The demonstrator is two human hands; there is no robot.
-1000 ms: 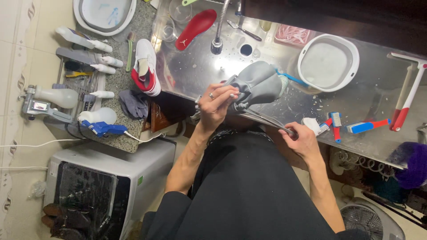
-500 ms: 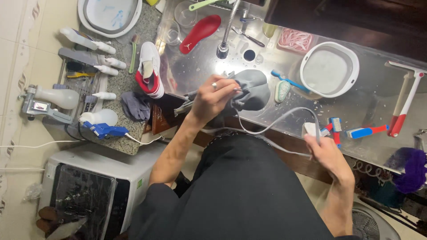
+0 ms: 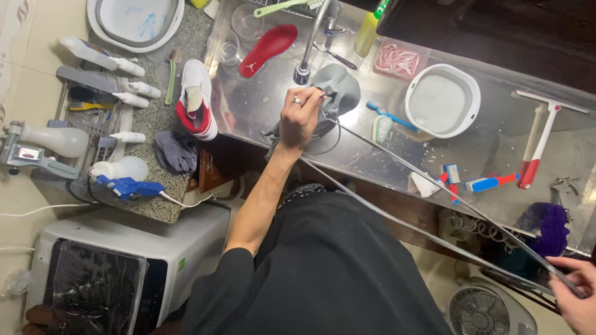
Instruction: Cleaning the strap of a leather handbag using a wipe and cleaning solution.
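The grey shoe (image 3: 338, 90) lies on the wet steel counter (image 3: 472, 152), right under the tap (image 3: 308, 46). The left hand (image 3: 301, 115) presses on it, fingers closed on the shoe's opening. A long grey lace (image 3: 434, 205) runs from the shoe, stretched tight in two lines, to the right hand (image 3: 574, 291) at the bottom corner; its fingers are closed around the lace end.

Near the shoe lie a red insole (image 3: 268, 49) and a white and red sneaker (image 3: 197, 99). A round white basin (image 3: 442, 102) holds cloudy water. A pink square tray (image 3: 397, 60) holds pale laces. Two clear glasses (image 3: 239, 34) stand by the insole. White spray bottles (image 3: 118, 80) lie on the rack at left, their labels too small to tell.
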